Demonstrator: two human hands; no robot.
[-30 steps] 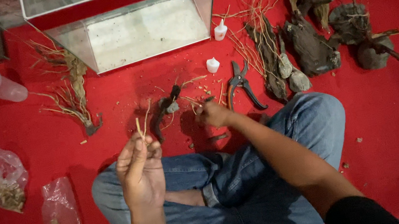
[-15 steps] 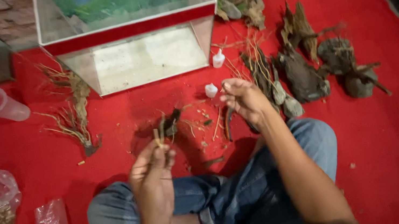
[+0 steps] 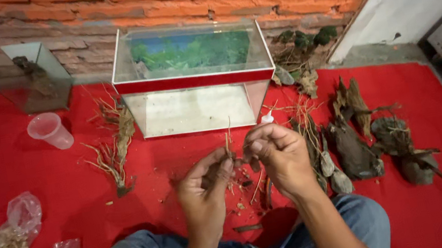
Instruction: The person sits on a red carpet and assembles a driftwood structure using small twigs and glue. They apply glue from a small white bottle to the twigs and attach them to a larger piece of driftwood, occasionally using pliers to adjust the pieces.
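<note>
I sit cross-legged on a red carpet [image 3: 30, 176]. My left hand [image 3: 203, 187] pinches a small bundle of thin dry twigs [image 3: 229, 144] that stick upward from its fingers. Right beside it, my right hand [image 3: 275, 154] is closed with its fingertips at the same bundle. Whether it holds something small of its own is hidden by the fingers. Loose twig bits [image 3: 247, 189] lie on the carpet under both hands.
An empty glass aquarium [image 3: 194, 77] with a red rim stands ahead. A smaller glass tank [image 3: 31, 76] and a clear plastic cup [image 3: 50, 131] are at the left. More dry roots [image 3: 116, 148], driftwood pieces [image 3: 357, 142], two plastic bags [image 3: 15, 230] and a small white bottle [image 3: 266, 117] lie around.
My right hand came back from the carpet by the driftwood to meet my left hand at the twig bundle. Both hands rose, and my view tilted up to the brick wall.
</note>
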